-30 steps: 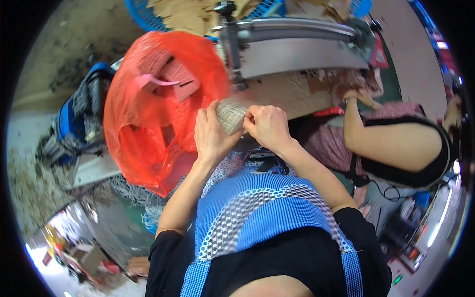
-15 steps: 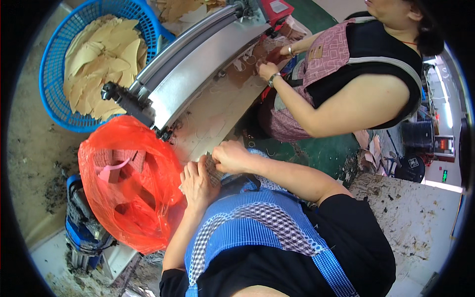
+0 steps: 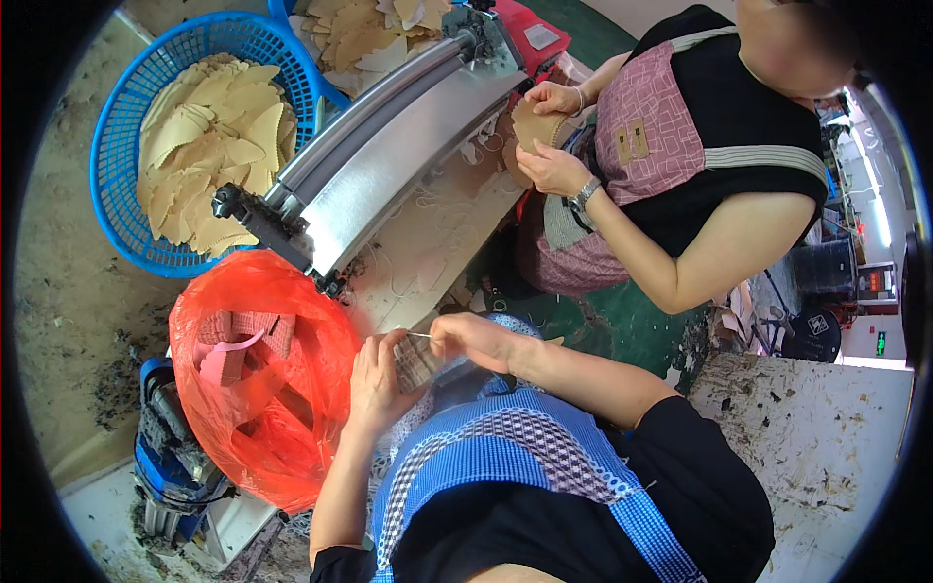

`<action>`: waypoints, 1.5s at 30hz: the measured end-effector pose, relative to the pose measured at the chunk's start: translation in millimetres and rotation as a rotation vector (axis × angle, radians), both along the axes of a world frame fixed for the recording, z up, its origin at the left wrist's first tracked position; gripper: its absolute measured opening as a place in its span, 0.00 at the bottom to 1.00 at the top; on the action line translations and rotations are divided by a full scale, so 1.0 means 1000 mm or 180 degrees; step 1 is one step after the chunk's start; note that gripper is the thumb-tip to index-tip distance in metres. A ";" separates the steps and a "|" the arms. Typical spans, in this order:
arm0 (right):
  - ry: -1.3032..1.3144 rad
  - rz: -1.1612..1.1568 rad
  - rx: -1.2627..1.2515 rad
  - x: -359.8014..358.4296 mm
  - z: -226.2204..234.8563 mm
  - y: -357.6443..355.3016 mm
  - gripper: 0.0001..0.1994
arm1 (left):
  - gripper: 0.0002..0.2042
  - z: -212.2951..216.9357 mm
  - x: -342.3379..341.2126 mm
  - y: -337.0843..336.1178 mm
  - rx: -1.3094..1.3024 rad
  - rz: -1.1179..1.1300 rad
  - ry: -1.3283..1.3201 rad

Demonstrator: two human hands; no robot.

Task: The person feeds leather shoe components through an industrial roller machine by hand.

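Note:
In front of my apron, my left hand (image 3: 377,387) is closed round the edge of a grey-brown textured piece (image 3: 416,363), flat and patterned; its material I cannot make out. My right hand (image 3: 473,342) pinches one end of a thin pale strip (image 3: 418,334), which stretches across the top of the piece toward my left fingertips. Just left of my left hand is an open red plastic bag (image 3: 321,389) with several pinkish textured pieces (image 3: 282,335) and a pink curved strip (image 3: 233,345) inside.
A blue basket (image 3: 109,194) full of tan scalloped pieces (image 3: 214,146) stands at the far left. Beside it a machine with a long metal roller (image 3: 389,165) spans the worktop (image 3: 394,299). A co-worker (image 3: 671,146) at the right holds a tan scalloped piece (image 3: 533,124).
My hands have drawn apart slightly, and a thin pale strip now shows between them. The co-worker's hands have risen and hold up a tan piece. The whole view has shifted a little.

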State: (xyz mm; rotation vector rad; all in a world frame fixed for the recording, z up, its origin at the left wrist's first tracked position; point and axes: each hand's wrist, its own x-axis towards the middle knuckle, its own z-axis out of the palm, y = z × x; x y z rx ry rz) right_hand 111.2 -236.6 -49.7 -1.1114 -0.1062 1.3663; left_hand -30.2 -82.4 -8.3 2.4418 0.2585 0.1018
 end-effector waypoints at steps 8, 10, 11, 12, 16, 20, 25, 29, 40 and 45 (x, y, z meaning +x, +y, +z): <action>0.1597 -0.0644 -0.0408 0.065 0.043 -0.021 0.16 | 0.42 0.024 -0.026 0.021 -0.1745 0.0035 -0.0413; 0.1805 -0.0084 -0.0005 0.076 0.063 -0.022 0.16 | 0.46 0.025 -0.031 0.018 -0.2710 0.0512 -0.0635; 0.1998 0.0171 -0.0267 0.073 0.071 -0.022 0.16 | 0.46 0.024 -0.032 0.016 -0.3132 0.0659 -0.0857; 0.0803 0.0604 -0.0108 0.062 0.076 -0.020 0.15 | 0.47 0.019 -0.028 0.012 -0.3640 0.1060 -0.0885; -0.2918 0.1464 0.1425 0.003 0.072 -0.016 0.14 | 0.35 -0.004 -0.013 -0.008 -0.5184 0.2251 -0.0812; -0.4106 0.1620 0.1105 -0.003 0.055 -0.036 0.14 | 0.31 -0.033 -0.003 -0.018 -0.5979 0.2768 -0.0341; -0.3154 0.0717 0.1039 0.020 0.062 -0.046 0.05 | 0.27 -0.077 0.000 -0.011 -0.6550 0.3579 -0.0871; -0.1975 -0.1124 -0.0859 0.050 0.076 -0.036 0.07 | 0.28 -0.089 -0.011 -0.006 -0.6287 0.3722 -0.1558; -0.5647 0.0239 -0.1296 0.113 -0.014 0.002 0.13 | 0.33 -0.074 -0.006 0.050 -0.5193 0.1973 0.0331; -0.6354 0.0069 -0.1715 0.144 -0.052 0.002 0.14 | 0.43 -0.087 0.046 0.073 -0.3337 0.0964 0.0812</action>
